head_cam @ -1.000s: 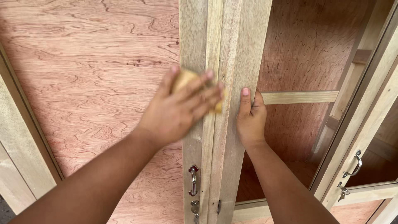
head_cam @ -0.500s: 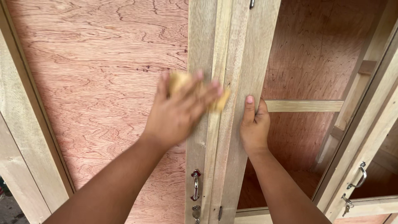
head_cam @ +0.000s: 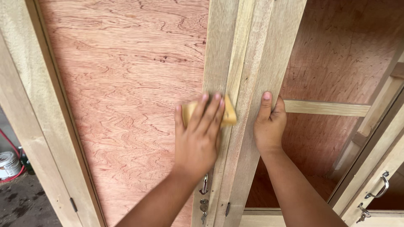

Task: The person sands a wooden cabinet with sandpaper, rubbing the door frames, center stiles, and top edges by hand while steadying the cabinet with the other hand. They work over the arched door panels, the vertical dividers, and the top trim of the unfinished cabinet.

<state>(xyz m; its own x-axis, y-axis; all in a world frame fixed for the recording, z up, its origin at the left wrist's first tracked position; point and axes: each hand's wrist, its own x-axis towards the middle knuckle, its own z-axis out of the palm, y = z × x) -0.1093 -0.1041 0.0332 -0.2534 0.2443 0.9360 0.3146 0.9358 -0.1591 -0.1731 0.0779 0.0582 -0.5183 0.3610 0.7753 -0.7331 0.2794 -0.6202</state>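
left hand (head_cam: 198, 138) presses a folded yellow sandpaper pad (head_cam: 229, 114) flat-fingered against the door stile (head_cam: 219, 54); right hand (head_cam: 269, 126) grips the stile edge, bracing the door.

The left hand (head_cam: 198, 138) presses a folded piece of yellow sandpaper (head_cam: 229, 114) flat against the pale wooden door stile (head_cam: 223, 54), fingers spread over it. Just right of the stile, the right hand (head_cam: 269, 126) grips the edge of the open door (head_cam: 269, 50), thumb on its face. Below the left hand on the stile hang a metal handle (head_cam: 204, 185) and a key (head_cam: 203, 209). Left of the stile lies the reddish plywood panel (head_cam: 126, 84); right of it, a horizontal shelf rail (head_cam: 326, 108).
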